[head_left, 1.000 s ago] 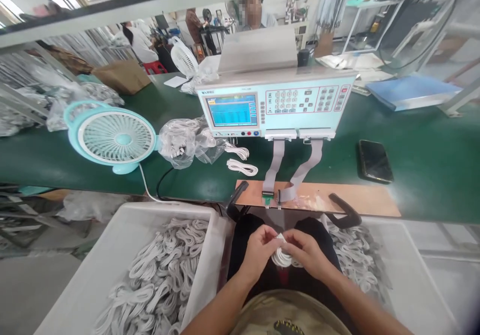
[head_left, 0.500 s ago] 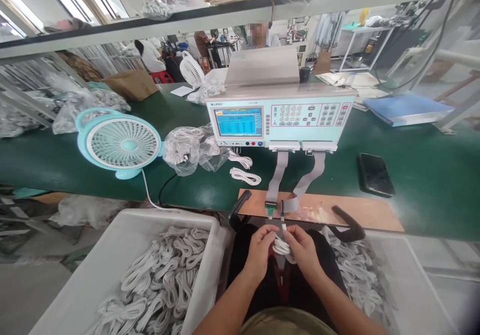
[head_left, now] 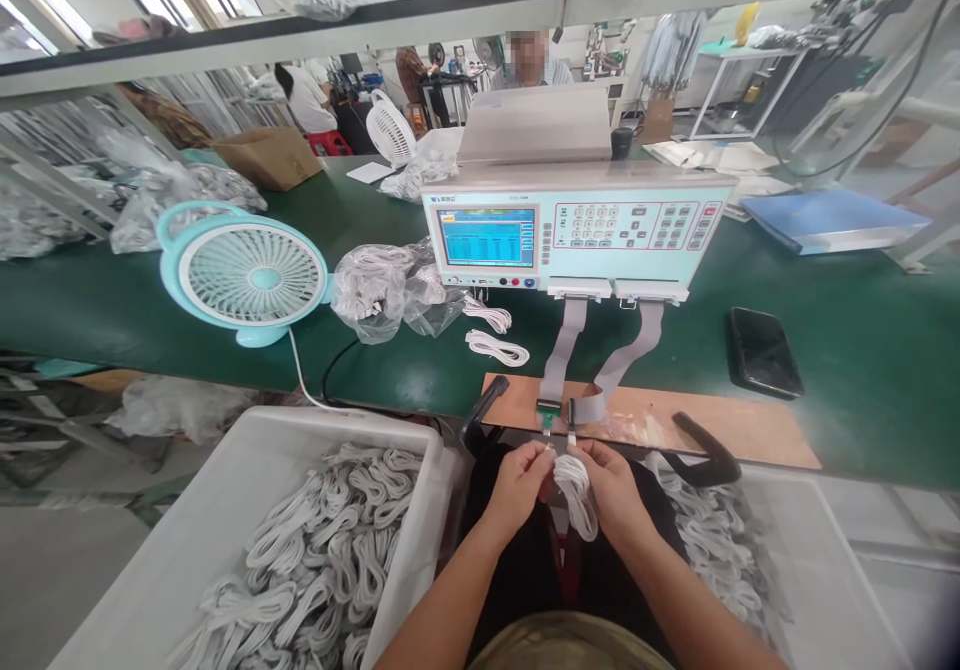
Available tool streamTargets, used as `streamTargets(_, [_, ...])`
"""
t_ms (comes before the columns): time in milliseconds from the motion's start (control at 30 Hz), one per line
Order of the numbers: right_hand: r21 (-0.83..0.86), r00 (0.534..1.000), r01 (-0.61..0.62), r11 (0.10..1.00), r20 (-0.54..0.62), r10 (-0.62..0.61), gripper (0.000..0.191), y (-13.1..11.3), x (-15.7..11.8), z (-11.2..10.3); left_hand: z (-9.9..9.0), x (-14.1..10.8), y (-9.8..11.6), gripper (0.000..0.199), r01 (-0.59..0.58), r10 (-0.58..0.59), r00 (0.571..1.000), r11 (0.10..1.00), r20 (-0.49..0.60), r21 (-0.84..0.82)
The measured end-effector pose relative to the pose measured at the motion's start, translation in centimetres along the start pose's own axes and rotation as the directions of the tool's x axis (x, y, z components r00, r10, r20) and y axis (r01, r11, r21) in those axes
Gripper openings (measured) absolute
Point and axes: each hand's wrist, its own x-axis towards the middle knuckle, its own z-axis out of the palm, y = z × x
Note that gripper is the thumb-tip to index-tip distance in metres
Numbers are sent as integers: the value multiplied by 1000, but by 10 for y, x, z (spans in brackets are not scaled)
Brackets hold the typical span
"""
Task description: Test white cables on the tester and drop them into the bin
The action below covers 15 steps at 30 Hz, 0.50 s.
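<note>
A coiled white cable point(head_left: 576, 500) hangs between the two sides of the grip, above the dark-clad lap point(head_left: 517, 590) and below the near edge of a green table point(head_left: 870, 390). The left hand point(head_left: 517, 490) is closed to a pinch, thumb against fingertips, on one end of the cable, just below a small green adapter point(head_left: 547, 418); whether the two touch is too small to tell. The right hand point(head_left: 613, 490) keeps an equally narrow grip, thumb and fingers closed on the other end (a pale plug shows just above them), directly beneath a black connector point(head_left: 571, 412). The loops of the coil droop beside the right thumb, tilted toward the lap. Adapter and connector sit at the lower ends of two grey ribbon cables point(head_left: 561, 362), which run over an orange-brown board point(head_left: 750, 435) to a tester point(head_left: 630, 225) with a lit blue screen. On the table, two further coils point(head_left: 497, 349) lie left of the ribbons, and a phone point(head_left: 765, 352) lies to their right. One white bin point(head_left: 187, 510) heaped with similar coils stands to the left of the lap, another bin point(head_left: 832, 570) to its right.
</note>
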Motion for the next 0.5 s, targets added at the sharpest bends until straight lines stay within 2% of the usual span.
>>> streamTargets(100, [39,1000,-18,999,-3,18,36,-3,2,3,0,4,1,34,-132,144,986,983,-83,131])
streamTargets(167, [27,1000,-21,999,15,20,35,-4,2,3,2,6,0,35,-159,181,973,976,-144,152])
streamTargets(333, [-64,999,15,998,46,-12,34,-4,2,-3,7,9,-6,33,-141,158,964,986,-212,91])
streamTargets(500, [-97,997,49,994,63,-43,32,-3,6,-5,17,13,-11,32,-82,53,958,992,-282,-94])
